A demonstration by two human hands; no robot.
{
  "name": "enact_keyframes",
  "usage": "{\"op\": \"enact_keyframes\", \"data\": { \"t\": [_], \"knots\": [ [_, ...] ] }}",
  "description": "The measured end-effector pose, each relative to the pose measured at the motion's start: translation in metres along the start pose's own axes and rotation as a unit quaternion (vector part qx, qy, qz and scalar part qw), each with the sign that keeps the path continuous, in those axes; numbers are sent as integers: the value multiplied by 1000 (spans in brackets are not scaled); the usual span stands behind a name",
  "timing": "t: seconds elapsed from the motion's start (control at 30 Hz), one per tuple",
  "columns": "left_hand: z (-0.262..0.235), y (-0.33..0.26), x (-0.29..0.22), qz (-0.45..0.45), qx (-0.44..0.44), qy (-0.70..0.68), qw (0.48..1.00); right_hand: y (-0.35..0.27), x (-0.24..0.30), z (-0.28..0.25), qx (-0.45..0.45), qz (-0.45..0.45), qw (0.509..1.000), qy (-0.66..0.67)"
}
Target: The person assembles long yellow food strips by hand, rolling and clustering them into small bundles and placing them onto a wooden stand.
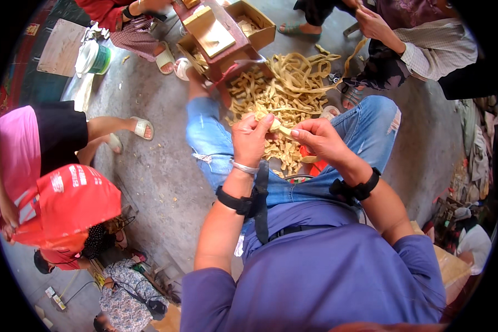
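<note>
Above the strip pile (282,94) and cardboard boxes (243,27), left hand (252,138) and right hand (321,138) grip one tan strip (280,129).

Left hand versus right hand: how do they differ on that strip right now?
The left hand is curled into a fist around the tan strip, knuckles up; the right hand pinches its end with flatter fingers. The left wrist wears a silver bangle plus black strap; the right wrist only a black strap. Both hold the same strip above the pile.

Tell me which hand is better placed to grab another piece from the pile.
Probably the right hand: only its fingertips pinch the tan piece, while the left hand wraps it. The pile lies just beyond both.
</note>
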State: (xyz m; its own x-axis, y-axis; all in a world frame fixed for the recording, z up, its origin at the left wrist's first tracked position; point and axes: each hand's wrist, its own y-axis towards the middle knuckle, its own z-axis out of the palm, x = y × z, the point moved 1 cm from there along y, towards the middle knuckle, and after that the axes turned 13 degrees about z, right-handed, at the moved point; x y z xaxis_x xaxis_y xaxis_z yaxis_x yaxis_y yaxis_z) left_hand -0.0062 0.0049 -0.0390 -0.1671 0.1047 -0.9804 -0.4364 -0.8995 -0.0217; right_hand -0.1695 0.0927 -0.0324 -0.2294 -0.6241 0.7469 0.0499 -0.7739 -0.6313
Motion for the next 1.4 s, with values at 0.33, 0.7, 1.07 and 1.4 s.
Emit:
{"op": "enact_keyframes", "data": {
  "t": [0.33, 0.7, 1.07, 1.4],
  "knots": [
    [-36, 40, -26, -44, 158, 7, 986, 24, 21, -12, 47, -26, 995, -84],
    [-35, 72, -78, 33, 278, 203, 938, 48, 110, -3, 45, -213, 917, -334],
    [-34, 58, -82, 0, 154, 210, 966, 31, 108, -32, 4, -232, 938, -258],
    [-40, 75, -70, -114, 241, -147, 953, 38, 100, -21, -9, -181, 960, -214]
  ]
}}
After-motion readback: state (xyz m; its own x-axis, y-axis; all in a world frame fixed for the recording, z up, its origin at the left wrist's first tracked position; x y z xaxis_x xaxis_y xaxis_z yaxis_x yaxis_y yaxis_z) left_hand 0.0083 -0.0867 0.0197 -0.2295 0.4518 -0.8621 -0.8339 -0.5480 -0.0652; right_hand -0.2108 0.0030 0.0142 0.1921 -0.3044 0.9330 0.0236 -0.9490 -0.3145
